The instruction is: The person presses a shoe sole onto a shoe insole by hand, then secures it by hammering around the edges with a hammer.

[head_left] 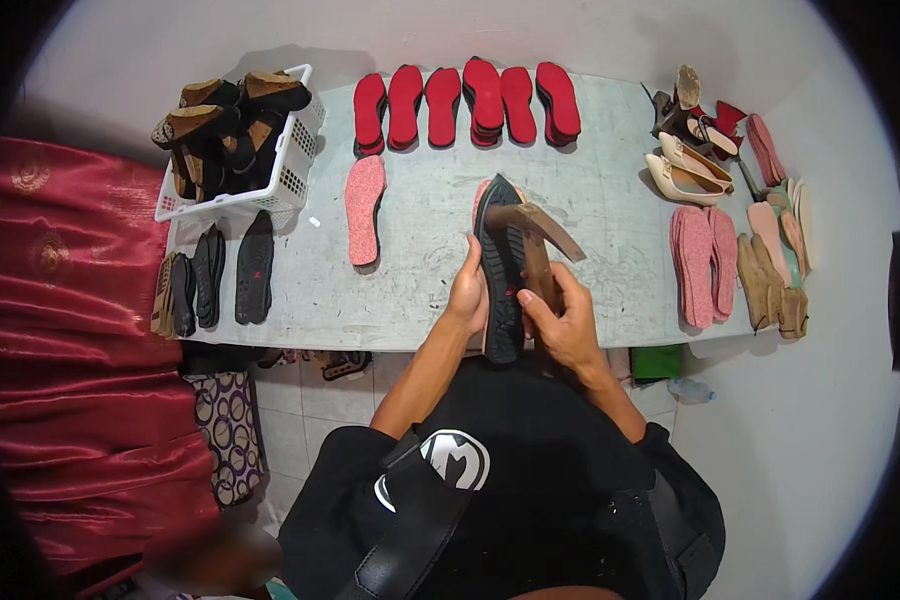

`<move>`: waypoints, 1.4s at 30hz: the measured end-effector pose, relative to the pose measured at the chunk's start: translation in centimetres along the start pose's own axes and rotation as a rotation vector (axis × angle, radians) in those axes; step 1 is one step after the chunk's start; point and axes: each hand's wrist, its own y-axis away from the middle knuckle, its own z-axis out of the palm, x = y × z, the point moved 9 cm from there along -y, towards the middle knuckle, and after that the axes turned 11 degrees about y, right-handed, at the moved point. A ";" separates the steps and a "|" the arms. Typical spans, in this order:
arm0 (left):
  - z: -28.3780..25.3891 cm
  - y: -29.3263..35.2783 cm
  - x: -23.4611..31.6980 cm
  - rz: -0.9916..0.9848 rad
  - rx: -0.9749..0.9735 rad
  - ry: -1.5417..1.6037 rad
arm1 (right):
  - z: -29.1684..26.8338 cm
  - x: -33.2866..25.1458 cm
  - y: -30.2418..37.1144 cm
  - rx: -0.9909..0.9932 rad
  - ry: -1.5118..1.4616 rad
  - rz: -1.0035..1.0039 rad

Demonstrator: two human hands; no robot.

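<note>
Mid-frame, the left hand (469, 292) hugs a black sole (504, 270), likely light and bendy, by its edge, and the right hand (568, 325) grips a heavy-looking hammer (537, 264) by its handle, both good spots.

Workshop, footwear, small. Grounds: scuffed pale table (420, 200); hammer (537, 245) in the right fingers (570, 284); black shoe sole (503, 320) in the left fingers (472, 262); stacked red insoles (484, 90), beyond the fingers; white basket (301, 125) of dark shoes (288, 95), far left of the fingers; cream pumps (685, 180) and pink insoles (692, 265), well right of the fingers. Left of and below the fingers, under the table, dimly seen: what may be further footwear (344, 366).
</note>
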 end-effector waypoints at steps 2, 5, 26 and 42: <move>1.0 0.0 0.7 -0.010 -0.027 0.030 | -0.4 -1.2 0.2 0.018 0.012 -0.075; 2.0 -0.2 1.3 0.015 -0.092 0.047 | -0.4 -1.1 0.6 0.008 -0.041 -0.073; 5.1 -0.7 3.8 0.047 -0.224 0.015 | 0.8 -1.9 1.0 -0.064 0.034 -0.048; 0.6 0.9 7.6 -0.081 -0.162 0.206 | 6.0 -2.4 1.1 -0.143 -0.133 0.091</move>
